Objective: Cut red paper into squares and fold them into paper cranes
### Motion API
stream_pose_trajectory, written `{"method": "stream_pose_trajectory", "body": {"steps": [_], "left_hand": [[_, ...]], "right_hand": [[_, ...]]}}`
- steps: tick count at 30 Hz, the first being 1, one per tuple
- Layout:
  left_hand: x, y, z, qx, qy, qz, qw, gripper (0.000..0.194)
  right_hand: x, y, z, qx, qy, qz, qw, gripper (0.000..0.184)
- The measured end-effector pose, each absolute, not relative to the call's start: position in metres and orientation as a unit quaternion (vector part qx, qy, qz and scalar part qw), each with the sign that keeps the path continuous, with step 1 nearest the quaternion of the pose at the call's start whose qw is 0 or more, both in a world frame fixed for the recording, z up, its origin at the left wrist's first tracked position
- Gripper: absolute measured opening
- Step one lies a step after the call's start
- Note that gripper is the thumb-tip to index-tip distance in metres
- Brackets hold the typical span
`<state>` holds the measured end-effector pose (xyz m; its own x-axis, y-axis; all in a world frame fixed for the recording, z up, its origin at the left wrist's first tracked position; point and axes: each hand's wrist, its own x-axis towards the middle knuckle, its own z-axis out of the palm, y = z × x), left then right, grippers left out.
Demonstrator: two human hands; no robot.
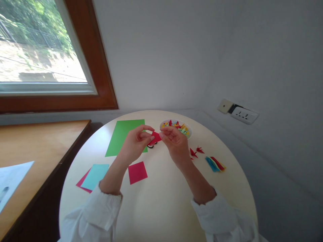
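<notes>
Between my two hands, raised over the round white table, is a small folded piece of red paper [155,137]. My left hand [138,138] pinches its left side with thumb and fingers. The thumb and fingertips of my right hand [175,140] close on its right corner. Below lies a flat red paper square [137,172]. Behind my left hand is a large green sheet [122,132], and dark looped handles [150,146], perhaps scissors, show partly under the folded paper. A bowl [189,134] of small colourful folded pieces stands just behind my right hand, which partly covers it.
Red folded paper cranes [193,153] lie right of my right wrist, beside a fanned stack of coloured paper strips [215,164]. Light blue paper [95,176] overlaps a red sheet at left. A wooden desk [50,141] adjoins the table [161,215]; a wall socket [244,114] is at right.
</notes>
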<state>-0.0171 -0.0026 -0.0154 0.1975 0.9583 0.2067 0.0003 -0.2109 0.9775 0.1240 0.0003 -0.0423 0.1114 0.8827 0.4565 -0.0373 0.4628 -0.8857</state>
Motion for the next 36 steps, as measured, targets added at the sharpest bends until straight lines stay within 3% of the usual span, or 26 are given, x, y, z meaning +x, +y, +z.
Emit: {"method": "stream_pose_trajectory", "body": {"steps": [9,16,27,36], "left_hand": [[-0.017,-0.006,-0.012,0.614,0.368,0.490,0.498,0.035],[-0.018,-0.006,-0.013,0.652,0.373,0.496,0.437,0.015],[-0.019,-0.008,-0.008,0.615,0.388,0.529,0.438,0.023],[-0.017,-0.009,-0.007,0.633,0.383,0.522,0.425,0.020]], "right_hand": [[0.125,0.000,-0.041,-0.372,-0.575,0.350,0.639,0.013],[0.127,0.001,-0.038,-0.363,-0.569,0.336,0.657,0.008],[0.149,0.002,-0.032,-0.308,-0.657,0.374,0.578,0.029],[0.143,0.000,-0.033,-0.282,-0.677,0.387,0.559,0.019]]}}
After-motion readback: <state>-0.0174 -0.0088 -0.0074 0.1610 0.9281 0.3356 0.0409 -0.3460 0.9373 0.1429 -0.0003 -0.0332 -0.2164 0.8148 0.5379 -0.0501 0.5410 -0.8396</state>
